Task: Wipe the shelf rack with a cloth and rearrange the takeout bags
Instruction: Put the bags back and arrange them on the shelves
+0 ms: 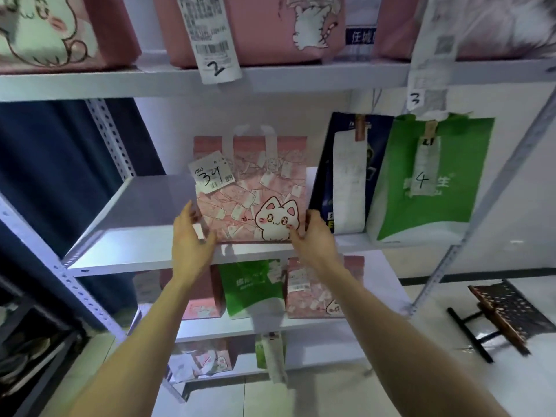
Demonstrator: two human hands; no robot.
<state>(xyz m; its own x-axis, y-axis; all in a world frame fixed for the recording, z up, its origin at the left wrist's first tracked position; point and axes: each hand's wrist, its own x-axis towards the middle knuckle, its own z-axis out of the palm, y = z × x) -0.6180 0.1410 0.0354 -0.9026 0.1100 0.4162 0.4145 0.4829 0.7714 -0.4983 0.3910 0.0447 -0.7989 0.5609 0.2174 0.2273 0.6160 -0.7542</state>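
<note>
The big white metal shelf rack (126,245) has bare room on the left of its middle shelf; the pink paper bag with a cartoon cat (255,188) is upright at that shelf's front, just beside a dark blue bag (340,176); the left hand (192,236) and right hand (313,236) each grip a bottom corner of it; a small white ticket marked 34 (210,176) sits on its front; no cloth shows, so this looks like the bag-moving step; next it likely needs a steady push into its spot, kept upright.

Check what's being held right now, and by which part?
The pink cat bag, standing on the middle shelf: left hand grips its lower left edge, right hand its lower right edge.
</note>
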